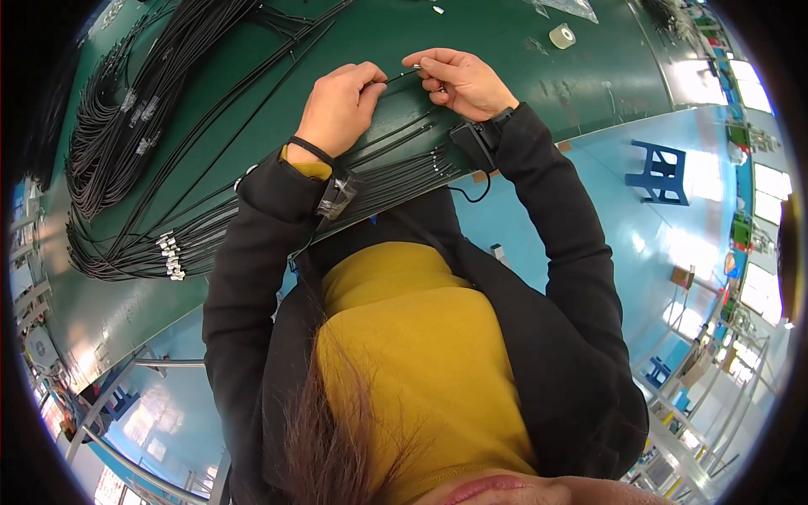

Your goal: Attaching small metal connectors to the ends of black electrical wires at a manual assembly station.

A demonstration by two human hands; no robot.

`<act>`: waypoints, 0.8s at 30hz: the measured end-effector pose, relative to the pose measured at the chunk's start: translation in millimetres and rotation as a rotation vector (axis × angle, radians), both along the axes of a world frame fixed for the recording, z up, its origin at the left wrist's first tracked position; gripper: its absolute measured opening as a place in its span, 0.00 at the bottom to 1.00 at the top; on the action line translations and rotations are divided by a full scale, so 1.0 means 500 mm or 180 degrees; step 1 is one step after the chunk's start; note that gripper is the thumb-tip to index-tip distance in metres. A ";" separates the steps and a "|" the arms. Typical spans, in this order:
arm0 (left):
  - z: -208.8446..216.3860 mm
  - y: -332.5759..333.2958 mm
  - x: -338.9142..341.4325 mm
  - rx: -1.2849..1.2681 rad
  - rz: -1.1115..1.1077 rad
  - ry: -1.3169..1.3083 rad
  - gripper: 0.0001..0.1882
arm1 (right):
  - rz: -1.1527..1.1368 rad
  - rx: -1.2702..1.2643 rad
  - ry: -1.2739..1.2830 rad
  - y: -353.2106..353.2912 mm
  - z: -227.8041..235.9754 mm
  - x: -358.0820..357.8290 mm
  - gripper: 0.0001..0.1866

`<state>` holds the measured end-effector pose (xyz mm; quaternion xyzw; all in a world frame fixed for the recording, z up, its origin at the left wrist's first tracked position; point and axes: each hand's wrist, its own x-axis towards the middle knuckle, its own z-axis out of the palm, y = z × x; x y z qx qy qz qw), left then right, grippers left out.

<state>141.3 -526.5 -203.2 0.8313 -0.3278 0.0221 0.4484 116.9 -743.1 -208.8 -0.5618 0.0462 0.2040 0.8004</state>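
Over the green table, a thin black cable [400, 76] stretches between my two hands. My left hand [338, 109] is closed around it, fingers curled inward. Its end, with a small shiny tip, sits in a pinch of my right hand [467, 84], between thumb and index finger. Just below my hands, a row of black cables [396, 172] with small light-coloured ends lies along the table's near edge. White tags or connectors [170, 257] cluster on the cables at the left.
A large looped bundle of black cables [109, 143] covers the left of the green table [522, 93]. A white tape roll [562, 36] stands at the far right, near a clear plastic bag [574, 8]. On the blue floor to the right is a blue stool [658, 172].
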 end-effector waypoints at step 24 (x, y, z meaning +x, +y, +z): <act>0.012 -0.001 -0.029 0.1044 0.0372 -0.1702 0.05 | 0.0167 0.0112 0.0087 0.004 0.029 -0.004 0.13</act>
